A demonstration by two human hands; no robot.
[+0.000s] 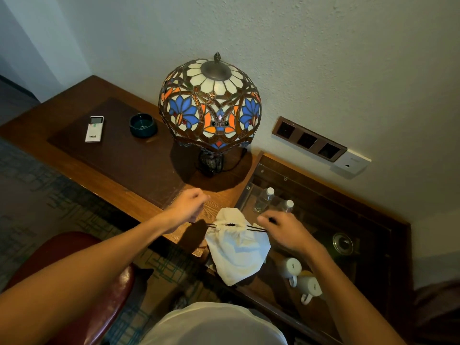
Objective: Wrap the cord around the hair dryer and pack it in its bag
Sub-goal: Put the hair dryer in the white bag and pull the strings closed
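Note:
A white cloth drawstring bag (237, 252) hangs between my hands at the desk's right corner, bulging and gathered almost closed at its mouth, where a small dark gap shows. The hair dryer is hidden, so its place cannot be seen. Dark drawstrings (256, 229) stretch sideways from the mouth. My left hand (188, 207) is closed on the left string end. My right hand (281, 230) pinches the right string end.
A stained-glass lamp (210, 105) stands on the wooden desk (139, 195), with a remote (94, 129) and a dark ashtray (143, 125) to its left. A lower shelf holds two water bottles (263, 200) and two white mugs (298, 277). A red chair (74, 247) sits below.

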